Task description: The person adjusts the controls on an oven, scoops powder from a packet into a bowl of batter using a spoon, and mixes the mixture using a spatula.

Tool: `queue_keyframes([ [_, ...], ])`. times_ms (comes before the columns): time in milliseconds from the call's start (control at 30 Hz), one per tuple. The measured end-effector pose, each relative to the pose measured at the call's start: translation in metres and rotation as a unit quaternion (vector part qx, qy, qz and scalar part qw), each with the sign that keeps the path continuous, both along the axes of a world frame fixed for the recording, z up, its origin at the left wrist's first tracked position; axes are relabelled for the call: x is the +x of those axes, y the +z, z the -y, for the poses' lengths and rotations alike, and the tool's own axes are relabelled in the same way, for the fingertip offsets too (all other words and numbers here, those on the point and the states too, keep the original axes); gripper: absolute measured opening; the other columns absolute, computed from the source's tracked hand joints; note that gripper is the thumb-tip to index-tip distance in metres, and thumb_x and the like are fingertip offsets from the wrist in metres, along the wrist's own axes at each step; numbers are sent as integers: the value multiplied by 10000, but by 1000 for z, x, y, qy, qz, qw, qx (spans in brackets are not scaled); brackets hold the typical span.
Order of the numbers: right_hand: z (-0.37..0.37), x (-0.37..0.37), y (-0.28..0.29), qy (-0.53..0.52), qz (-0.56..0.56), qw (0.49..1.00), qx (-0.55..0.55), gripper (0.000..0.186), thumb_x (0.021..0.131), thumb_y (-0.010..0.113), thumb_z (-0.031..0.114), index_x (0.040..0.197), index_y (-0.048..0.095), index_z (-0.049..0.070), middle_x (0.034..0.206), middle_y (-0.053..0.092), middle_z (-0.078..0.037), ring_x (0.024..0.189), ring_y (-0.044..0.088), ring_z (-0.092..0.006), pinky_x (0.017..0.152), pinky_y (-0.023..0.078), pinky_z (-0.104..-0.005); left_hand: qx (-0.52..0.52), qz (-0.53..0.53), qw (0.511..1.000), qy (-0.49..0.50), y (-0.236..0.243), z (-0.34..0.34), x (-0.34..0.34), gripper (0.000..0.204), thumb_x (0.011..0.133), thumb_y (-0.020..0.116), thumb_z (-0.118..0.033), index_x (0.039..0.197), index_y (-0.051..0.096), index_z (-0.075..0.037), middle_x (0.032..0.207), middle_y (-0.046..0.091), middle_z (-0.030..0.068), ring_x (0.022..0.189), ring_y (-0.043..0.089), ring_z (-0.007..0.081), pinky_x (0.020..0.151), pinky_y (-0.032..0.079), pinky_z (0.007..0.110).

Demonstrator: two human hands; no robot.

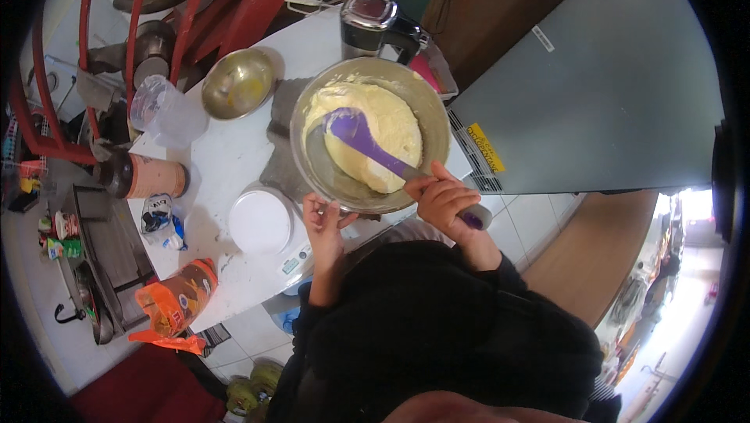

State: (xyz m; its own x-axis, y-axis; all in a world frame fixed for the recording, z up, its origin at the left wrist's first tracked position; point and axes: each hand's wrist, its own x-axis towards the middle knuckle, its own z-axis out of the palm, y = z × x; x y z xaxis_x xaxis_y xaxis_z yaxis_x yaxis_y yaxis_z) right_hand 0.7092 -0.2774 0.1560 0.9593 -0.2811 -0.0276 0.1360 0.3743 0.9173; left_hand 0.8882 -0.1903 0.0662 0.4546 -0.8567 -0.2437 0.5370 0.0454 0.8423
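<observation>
A large metal mixing bowl (pixel 435 132) stands at the table's right end with pale yellow batter (pixel 394 122) inside. My right hand (pixel 444 203) is closed around the grey handle of a purple spatula (pixel 361 138). The spatula's broad head rests in the batter, and its handle slants over the bowl's near rim. With fingers bent, my left hand (pixel 324 224) grips the near left rim of the bowl. A grey cloth (pixel 287 114) lies partly beneath the bowl.
Behind the bowl stands a black and chrome hand mixer (pixel 369 24). Leftward on the white table (pixel 211 220) are a small metal bowl (pixel 238 85), a clear plastic tub (pixel 166 110), a brown jar (pixel 148 175), a kitchen scale with a white round lid (pixel 260 221) and an orange packet (pixel 180 296). A grey refrigerator (pixel 594 87) stands right.
</observation>
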Motion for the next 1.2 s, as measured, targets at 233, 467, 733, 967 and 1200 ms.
queue_keyframes([
  [233, -14, -67, -3, -136, -8, 990, 29, 160, 846, 449, 148, 783, 349, 39, 467, 452, -23, 362, 505, -114, 315, 438, -230, -30, -20, 999, 1, -1, -3, 2, 158, 818, 502, -52, 921, 392, -102, 894, 441, -21, 798, 479, 68, 627, 531, 299],
  [467, -9, -87, 78, 341, -529, 146, -763, 229, 775, 524, 104, 932, 419, -25, 553, 514, -90, 383, 507, -162, 345, 391, -284, -33, -11, 999, -11, -5, -2, 5, 155, 818, 507, -54, 914, 395, -104, 922, 460, -13, 815, 490, 78, 639, 524, 300],
  [733, -12, -41, 10, 245, -456, -449, -729, 412, 650, 480, -24, 1044, 383, -96, 623, 551, -185, 609, 574, -336, 515, 455, -412, -54, -14, 998, -28, -1, 3, 2, 145, 825, 486, -39, 899, 378, -101, 915, 468, 1, 813, 523, 102, 641, 526, 302],
  [967, -27, -36, 88, 315, -336, -355, -814, 415, 711, 464, -17, 1122, 404, -10, 779, 552, -187, 760, 553, -320, 650, 450, -394, -46, -12, 999, -15, -8, -1, 6, 134, 830, 475, -36, 893, 371, -94, 901, 471, 6, 784, 528, 110, 637, 527, 303],
  [1200, 13, -40, 107, 401, -393, -371, -740, 418, 649, 486, -34, 1064, 438, -19, 848, 545, -238, 826, 543, -353, 677, 446, -428, -55, -31, 997, -33, -8, 0, 7, 154, 811, 516, -52, 881, 396, -118, 874, 489, -6, 797, 533, 128, 646, 519, 324],
])
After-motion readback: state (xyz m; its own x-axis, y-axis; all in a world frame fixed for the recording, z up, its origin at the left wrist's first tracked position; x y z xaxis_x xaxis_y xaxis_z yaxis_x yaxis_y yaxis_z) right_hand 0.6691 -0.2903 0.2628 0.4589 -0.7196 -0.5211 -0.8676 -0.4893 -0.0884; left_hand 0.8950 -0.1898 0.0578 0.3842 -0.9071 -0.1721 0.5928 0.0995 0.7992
